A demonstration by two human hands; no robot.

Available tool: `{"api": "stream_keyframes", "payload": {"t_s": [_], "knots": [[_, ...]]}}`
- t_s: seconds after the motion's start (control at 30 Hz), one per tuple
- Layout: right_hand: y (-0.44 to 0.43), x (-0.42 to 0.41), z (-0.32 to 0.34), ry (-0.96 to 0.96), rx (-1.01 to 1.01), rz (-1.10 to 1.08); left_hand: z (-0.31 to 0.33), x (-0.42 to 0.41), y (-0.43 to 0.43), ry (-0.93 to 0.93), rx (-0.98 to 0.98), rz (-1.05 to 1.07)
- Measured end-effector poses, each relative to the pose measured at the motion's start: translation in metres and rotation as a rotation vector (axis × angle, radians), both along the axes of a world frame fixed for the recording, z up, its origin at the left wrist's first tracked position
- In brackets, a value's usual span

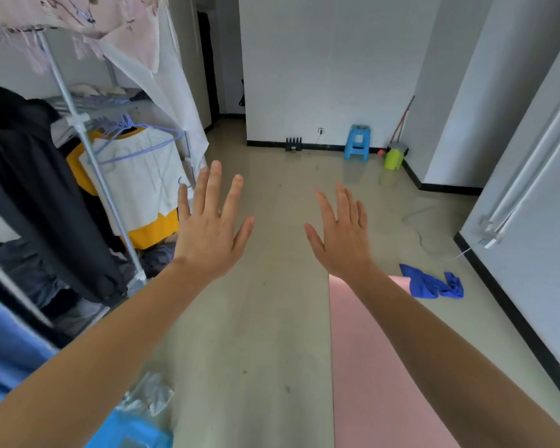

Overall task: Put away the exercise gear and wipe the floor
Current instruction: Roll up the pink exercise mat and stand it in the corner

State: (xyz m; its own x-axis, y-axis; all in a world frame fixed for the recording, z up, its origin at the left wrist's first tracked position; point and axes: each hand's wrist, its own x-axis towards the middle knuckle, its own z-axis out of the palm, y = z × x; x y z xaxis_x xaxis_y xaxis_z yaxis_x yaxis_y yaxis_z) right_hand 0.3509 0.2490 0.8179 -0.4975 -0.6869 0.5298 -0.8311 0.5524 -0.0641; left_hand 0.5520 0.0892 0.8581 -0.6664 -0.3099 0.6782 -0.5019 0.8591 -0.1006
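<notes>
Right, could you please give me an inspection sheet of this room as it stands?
Surface: glossy beige floor, with a few small dark marks.
Job's things: pink mat flat on the floor at right; blue cloth crumpled on the floor beside the mat's far corner.
Clutter: clothes rack with hung garments at left; blue stool and green bucket by the far wall; crumpled plastic at lower left.
Grippers: left hand and right hand raised, fingers spread, holding nothing.
Cables: white cable trailing over the floor at right.
Surroundings: white walls, black skirting, dark doorway far left.
</notes>
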Motion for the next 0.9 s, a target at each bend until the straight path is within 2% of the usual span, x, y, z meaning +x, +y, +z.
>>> {"api": "stream_keyframes", "payload": {"t_s": [0.2, 0.4, 0.53, 0.67, 0.9], "knots": [[-0.076, -0.112, 0.023, -0.004, -0.071, -0.145, 0.033, -0.145, -0.123, 0.016, 0.007, -0.119], [-0.119, -0.253, 0.003, 0.002, -0.092, -0.310, 0.006, -0.326, -0.184, -0.022, -0.010, -0.293], [-0.157, -0.371, -0.021, -0.019, -0.050, -0.392, -0.020, -0.456, -0.227, -0.086, 0.038, -0.313], [-0.209, -0.482, -0.017, -0.072, -0.021, -0.426, -0.017, -0.573, -0.280, -0.161, 0.052, -0.308], [-0.324, -0.640, 0.000, -0.100, 0.044, -0.431, -0.003, -0.721, -0.393, -0.109, 0.035, -0.334]]}}
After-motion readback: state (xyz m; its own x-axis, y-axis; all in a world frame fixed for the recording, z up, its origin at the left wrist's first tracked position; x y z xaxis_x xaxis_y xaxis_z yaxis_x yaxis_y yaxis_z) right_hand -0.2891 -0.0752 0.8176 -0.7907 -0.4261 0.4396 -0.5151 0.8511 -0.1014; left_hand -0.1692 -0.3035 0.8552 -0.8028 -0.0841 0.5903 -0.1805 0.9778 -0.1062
